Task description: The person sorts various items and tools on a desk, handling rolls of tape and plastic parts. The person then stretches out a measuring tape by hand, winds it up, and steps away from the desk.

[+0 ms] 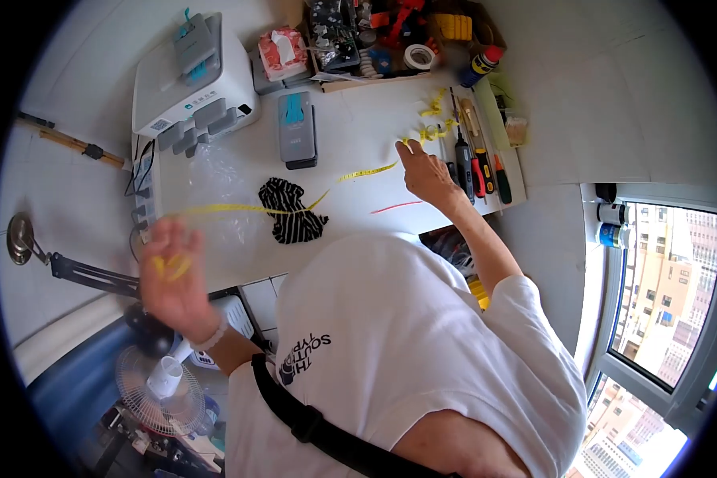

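A yellow tape measure (231, 208) stretches across the white table between my hands. My left hand (179, 303), smeared by motion, is raised at the left with its palm showing. It holds one end, and a bit of yellow tape lies across the palm. At the right, my right hand (428, 177) pinches the tape between its fingertips, and more tape lies in loose curls beyond it. Under the taut stretch is a crumpled black-and-white striped cloth (295, 219). A thin red strip (396, 207) lies near my right hand.
Screwdrivers and other tools (478, 163) line the right side of the table. At the back stand a white printer-like machine (187, 80), a grey case (296, 131), a tissue pack (282, 54) and a crowded box (374, 80). A lamp arm (95, 275) reaches in from the left, above a fan (159, 390).
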`<state>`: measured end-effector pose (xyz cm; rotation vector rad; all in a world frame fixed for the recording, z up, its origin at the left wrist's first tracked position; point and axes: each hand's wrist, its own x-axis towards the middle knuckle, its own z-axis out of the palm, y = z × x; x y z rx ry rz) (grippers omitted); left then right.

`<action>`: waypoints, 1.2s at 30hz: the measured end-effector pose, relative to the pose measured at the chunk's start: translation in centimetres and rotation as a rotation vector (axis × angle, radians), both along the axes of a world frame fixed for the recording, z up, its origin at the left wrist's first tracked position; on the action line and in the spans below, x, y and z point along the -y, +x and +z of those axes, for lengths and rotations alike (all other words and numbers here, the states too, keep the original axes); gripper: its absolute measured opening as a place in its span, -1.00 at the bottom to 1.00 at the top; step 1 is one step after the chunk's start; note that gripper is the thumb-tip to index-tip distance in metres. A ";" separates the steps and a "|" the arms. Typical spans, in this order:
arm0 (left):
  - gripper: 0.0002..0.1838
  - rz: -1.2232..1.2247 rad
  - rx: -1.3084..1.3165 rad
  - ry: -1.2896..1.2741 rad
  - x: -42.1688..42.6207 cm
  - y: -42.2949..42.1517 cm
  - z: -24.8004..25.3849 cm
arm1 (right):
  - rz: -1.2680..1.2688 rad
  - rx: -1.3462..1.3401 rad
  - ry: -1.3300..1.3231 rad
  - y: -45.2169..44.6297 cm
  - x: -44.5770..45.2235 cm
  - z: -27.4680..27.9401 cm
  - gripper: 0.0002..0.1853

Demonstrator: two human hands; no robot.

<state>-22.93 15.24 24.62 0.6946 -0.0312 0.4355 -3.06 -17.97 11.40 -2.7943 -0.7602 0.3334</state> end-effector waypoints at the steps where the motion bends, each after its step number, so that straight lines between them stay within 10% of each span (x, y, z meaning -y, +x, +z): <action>1: -0.73 -0.074 -0.139 0.078 2.7 1.7 -0.2 | 0.059 -0.076 0.027 -0.7 -1.3 2.9 -0.56; 8: -0.79 -0.561 -0.530 0.096 10.6 6.2 -3.6 | 0.129 -0.504 1.072 -5.2 -7.5 10.9 -0.76; 36: -0.83 -0.274 -0.470 -0.210 15.1 -0.4 -7.7 | 0.311 -1.040 0.939 -6.9 -7.3 8.2 -0.75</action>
